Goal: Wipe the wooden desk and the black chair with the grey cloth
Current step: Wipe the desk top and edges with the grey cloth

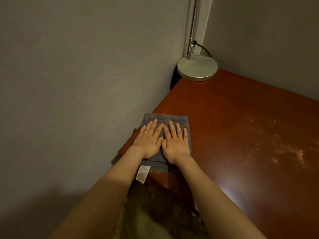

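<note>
Folded grey cloth (165, 140), white tag at its near edge, on wooden desk (241, 135).

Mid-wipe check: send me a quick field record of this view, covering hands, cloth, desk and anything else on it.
wooden desk: pale smears on its right part
grey cloth: folded, at the desk's near left corner beside the wall; white label hangs off the near edge
left hand: flat on the cloth, fingers straight
right hand: flat on the cloth beside the left hand, fingers straight
lamp base: on the desk's far left corner
black chair: not in view
</note>
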### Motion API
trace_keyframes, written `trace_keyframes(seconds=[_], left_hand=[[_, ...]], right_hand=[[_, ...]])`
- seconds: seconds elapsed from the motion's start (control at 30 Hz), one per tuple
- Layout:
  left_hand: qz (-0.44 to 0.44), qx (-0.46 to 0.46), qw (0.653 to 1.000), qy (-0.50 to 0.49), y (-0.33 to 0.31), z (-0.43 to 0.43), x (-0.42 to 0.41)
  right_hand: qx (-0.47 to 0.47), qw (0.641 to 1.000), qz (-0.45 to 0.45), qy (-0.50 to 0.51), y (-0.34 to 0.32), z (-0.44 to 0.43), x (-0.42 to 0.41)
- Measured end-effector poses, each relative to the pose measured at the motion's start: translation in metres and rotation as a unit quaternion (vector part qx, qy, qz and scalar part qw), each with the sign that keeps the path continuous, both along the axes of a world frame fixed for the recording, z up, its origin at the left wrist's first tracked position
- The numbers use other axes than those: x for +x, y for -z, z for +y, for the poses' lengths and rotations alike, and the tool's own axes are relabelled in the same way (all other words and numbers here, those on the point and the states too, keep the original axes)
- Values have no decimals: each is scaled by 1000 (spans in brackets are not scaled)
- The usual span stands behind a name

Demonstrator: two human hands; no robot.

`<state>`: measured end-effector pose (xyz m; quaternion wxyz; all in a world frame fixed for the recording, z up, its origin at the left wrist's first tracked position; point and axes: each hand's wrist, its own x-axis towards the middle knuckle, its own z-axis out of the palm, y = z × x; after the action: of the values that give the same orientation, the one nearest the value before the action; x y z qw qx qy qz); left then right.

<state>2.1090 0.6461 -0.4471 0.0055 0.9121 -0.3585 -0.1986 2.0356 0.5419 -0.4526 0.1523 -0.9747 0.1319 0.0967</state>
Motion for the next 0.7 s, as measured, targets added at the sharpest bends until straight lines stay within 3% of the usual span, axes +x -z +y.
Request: trace_keyframes(seconds=[0.7], left_hand=[[-4, 6, 999, 39, 6, 83, -22]], right_hand=[[9, 999, -17, 51, 4, 93, -32]])
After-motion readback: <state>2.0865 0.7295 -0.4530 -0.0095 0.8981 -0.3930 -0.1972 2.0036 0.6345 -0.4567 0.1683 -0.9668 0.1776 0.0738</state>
